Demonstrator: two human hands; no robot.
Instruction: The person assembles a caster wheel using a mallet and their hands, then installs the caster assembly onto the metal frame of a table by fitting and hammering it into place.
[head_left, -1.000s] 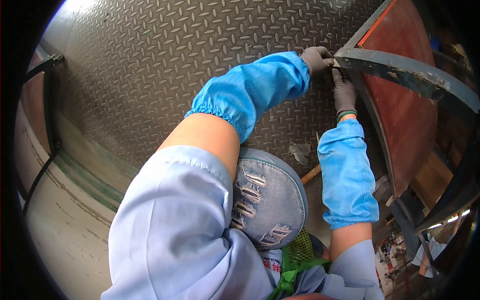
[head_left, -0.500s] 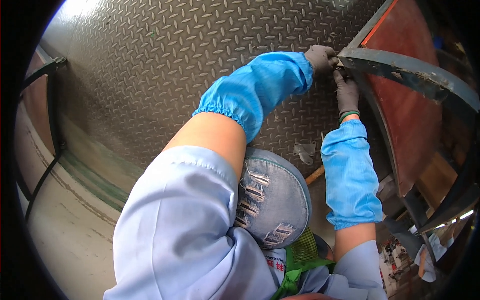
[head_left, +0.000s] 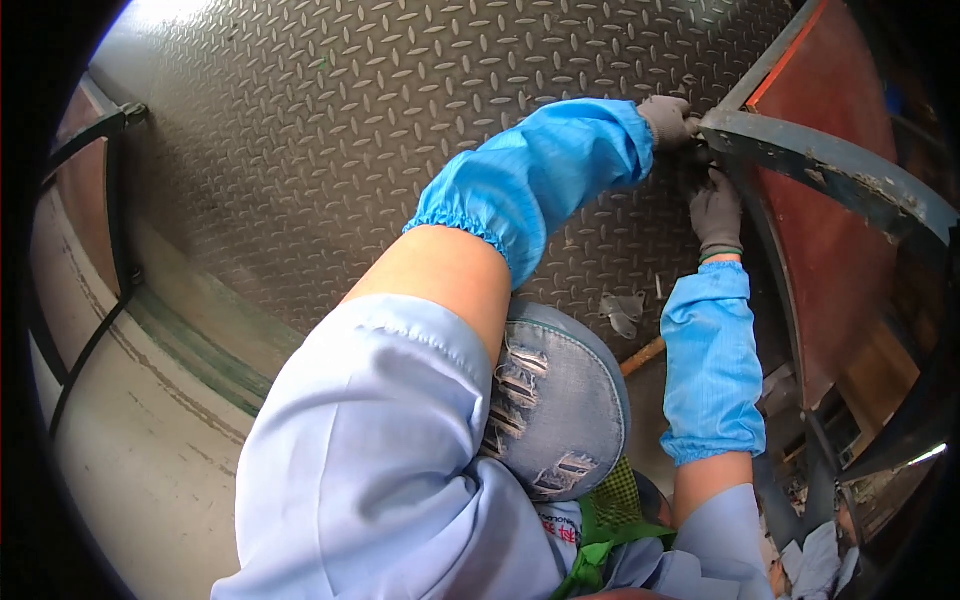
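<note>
My left hand [head_left: 668, 122], in a grey work glove and blue sleeve cover, is closed at the end of a worn grey metal bar [head_left: 830, 150]. Whatever its fingers pinch is too small to make out. Just below, my right hand [head_left: 717, 212], gloved alike, reaches up beside the reddish-brown panel [head_left: 820, 220]. Its fingers are drawn together near a dark, blurred patch between the two hands; what they hold is hidden. Both hands are low over the diamond-plate metal floor [head_left: 400, 130].
A crumpled grey-white scrap [head_left: 622, 313] lies on the plate by my knee [head_left: 560, 400], next to a wooden stick [head_left: 643, 355]. Another framed panel [head_left: 85, 200] stands at the left, above a pale scuffed surface [head_left: 150, 430]. Loose pale cloth or paper [head_left: 815, 560] shows at lower right.
My right hand has drawn down slightly from the bar's end, leaving a wider gap to my left hand. The left hand stays at the bar's end. The whole view has shifted a little.
</note>
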